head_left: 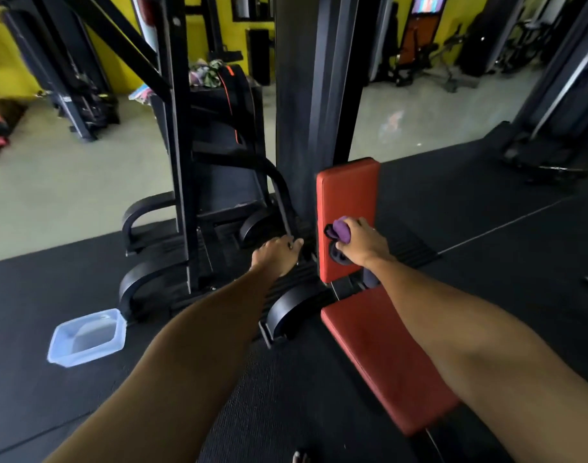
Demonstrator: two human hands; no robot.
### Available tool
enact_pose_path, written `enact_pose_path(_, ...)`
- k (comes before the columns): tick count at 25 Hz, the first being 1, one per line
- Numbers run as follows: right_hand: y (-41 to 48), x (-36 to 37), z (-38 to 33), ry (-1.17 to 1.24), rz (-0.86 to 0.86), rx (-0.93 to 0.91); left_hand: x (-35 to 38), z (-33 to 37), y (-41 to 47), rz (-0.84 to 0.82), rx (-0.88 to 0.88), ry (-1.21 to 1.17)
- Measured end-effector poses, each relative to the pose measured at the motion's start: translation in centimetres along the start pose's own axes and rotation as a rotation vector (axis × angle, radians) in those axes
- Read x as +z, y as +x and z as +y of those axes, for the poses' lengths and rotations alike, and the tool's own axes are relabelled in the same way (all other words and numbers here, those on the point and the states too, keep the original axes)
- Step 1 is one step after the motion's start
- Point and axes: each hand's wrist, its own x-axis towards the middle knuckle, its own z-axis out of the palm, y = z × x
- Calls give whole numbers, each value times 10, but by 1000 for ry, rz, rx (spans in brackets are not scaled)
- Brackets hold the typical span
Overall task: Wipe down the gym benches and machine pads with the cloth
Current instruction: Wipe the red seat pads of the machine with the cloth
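A red upright back pad (pixel 347 195) stands against a black machine column, with a red seat pad (pixel 386 359) below and in front of it. My right hand (pixel 361 243) grips a bunched purple and black cloth (pixel 338 228) and presses it against the lower middle of the back pad. My left hand (pixel 277 250) reaches forward to the left of the pad, its fingers curled around a black metal bar (pixel 286 208) of the machine frame.
A clear plastic tub (pixel 88 337) holding some water sits on the black rubber floor mat at the left. Black machine frames and curved foot guards (pixel 142 285) crowd the space left of the pads. More gym machines stand at the back by yellow walls.
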Motion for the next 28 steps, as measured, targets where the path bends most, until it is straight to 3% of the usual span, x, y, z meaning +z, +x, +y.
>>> enact_pose_path(8,112,10,-25,3,105,190,-50,-17,150,-82,203,75)
enact_pose_path(15,194,15,-50,258,302,432,-85,-20,272,-119,370,132)
enact_pose_path(24,299,45,-29,475,718,569,-23,20,382,-166,554,79)
enact_pose_path(28,341,81,-21,645,738,649,4,38,421,-189,605,-21)
